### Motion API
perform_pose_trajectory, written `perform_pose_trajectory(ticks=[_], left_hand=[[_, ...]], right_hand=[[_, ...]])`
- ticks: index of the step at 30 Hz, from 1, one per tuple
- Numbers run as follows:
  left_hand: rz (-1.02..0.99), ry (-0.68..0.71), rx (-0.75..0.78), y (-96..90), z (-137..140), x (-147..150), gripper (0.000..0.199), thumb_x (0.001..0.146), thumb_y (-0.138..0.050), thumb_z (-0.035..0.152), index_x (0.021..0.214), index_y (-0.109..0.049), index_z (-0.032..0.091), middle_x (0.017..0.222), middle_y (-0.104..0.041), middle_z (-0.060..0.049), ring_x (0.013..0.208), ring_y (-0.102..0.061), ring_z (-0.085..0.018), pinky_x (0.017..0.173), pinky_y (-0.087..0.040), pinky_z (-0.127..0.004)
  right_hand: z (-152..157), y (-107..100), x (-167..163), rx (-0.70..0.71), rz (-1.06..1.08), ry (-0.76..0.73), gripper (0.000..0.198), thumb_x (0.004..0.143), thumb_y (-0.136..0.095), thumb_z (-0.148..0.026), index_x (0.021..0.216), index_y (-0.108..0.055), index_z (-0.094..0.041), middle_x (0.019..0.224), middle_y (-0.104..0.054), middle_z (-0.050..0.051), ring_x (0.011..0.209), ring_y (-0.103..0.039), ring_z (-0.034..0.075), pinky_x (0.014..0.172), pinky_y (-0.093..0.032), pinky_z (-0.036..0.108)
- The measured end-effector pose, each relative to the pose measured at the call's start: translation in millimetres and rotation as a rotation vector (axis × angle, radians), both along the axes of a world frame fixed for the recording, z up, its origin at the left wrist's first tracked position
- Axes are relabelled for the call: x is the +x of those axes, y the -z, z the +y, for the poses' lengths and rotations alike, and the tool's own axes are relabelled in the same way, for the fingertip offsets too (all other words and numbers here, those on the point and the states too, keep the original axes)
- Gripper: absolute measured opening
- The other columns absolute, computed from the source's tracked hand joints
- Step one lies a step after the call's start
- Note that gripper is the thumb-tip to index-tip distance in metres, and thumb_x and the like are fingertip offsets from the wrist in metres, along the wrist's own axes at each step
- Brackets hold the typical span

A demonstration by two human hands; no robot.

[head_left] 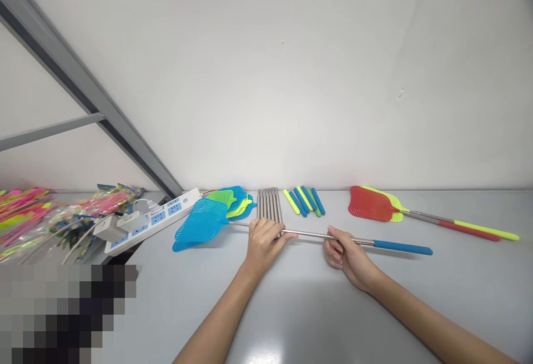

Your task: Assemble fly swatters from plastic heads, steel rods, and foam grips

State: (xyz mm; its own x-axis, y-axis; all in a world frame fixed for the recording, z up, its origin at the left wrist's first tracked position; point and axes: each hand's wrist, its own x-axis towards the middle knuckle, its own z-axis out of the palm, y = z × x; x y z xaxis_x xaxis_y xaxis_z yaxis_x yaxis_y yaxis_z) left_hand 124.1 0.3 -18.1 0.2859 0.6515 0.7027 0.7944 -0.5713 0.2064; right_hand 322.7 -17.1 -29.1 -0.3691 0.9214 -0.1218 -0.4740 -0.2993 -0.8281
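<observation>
A blue fly swatter (204,222) with a thin metal shaft and a blue grip lies across both hands above the grey table. My left hand (265,240) is closed round the shaft, nearer the blue paddle. Farther right, my right hand (343,253) pinches the same shaft between thumb and fingers, short of the blue grip. Just behind my left hand stands a row of metal rods (269,203), partly covered by it. Several blue, yellow and green grip sleeves (303,201) lie behind the shaft. Loose green, blue and yellow paddles (239,202) sit behind the swatter's paddle.
On the right lie a red fly swatter (370,204) and a yellow fly swatter (487,229), overlapping. A white power strip (156,220) with plugs and cables is at the left, beside bagged colourful items (83,217). A grey metal frame (83,75) rises there against the wall.
</observation>
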Motion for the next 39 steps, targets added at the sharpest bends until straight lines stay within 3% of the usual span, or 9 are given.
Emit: perform_pose_trajectory(ticks=[10, 27, 34, 39], left_hand=[[-0.029, 0.012, -0.075, 2.5, 1.4, -0.7, 0.014, 0.073, -0.055, 0.032, 0.068, -0.055, 0.019, 0.058, -0.055, 0.003, 0.059, -0.043, -0.011, 0.064, -0.027, -0.028], [-0.034, -0.011, -0.021, 1.7, 2.2, 1.6, 0.017, 0.070, -0.057, 0.035, 0.066, -0.053, 0.019, 0.055, -0.052, 0.002, 0.058, -0.043, -0.012, 0.062, -0.029, -0.028], [0.054, -0.096, -0.017, 0.8, 3.5, -2.1, 0.023, 0.071, -0.054, 0.037, 0.059, -0.047, 0.019, 0.053, -0.046, 0.001, 0.059, -0.040, -0.014, 0.063, -0.026, -0.031], [0.127, -0.072, 0.028, -1.3, 6.1, -3.3, 0.027, 0.071, -0.053, 0.037, 0.055, -0.043, 0.019, 0.051, -0.041, 0.002, 0.056, -0.039, -0.014, 0.062, -0.027, -0.030]], right_hand=[[0.2, -0.1, -0.6, -0.002, 0.004, 0.003, 0.041, 0.077, -0.042, -0.042, 0.047, -0.028, -0.018, 0.041, -0.032, -0.004, 0.038, -0.023, 0.007, 0.040, -0.014, 0.024], [0.6, 0.6, -0.9, 0.001, -0.029, 0.017, 0.042, 0.076, -0.043, -0.044, 0.047, -0.027, -0.019, 0.041, -0.031, -0.004, 0.038, -0.022, 0.007, 0.040, -0.014, 0.024], [-0.3, -2.2, -3.2, 0.015, -0.089, 0.045, 0.043, 0.076, -0.045, -0.041, 0.045, -0.026, -0.019, 0.040, -0.028, -0.005, 0.037, -0.020, 0.006, 0.039, -0.013, 0.025], [-1.4, -2.8, -4.0, -0.029, -0.025, 0.146, 0.041, 0.075, -0.049, -0.033, 0.044, -0.025, -0.019, 0.039, -0.023, -0.006, 0.037, -0.016, 0.006, 0.038, -0.010, 0.025]])
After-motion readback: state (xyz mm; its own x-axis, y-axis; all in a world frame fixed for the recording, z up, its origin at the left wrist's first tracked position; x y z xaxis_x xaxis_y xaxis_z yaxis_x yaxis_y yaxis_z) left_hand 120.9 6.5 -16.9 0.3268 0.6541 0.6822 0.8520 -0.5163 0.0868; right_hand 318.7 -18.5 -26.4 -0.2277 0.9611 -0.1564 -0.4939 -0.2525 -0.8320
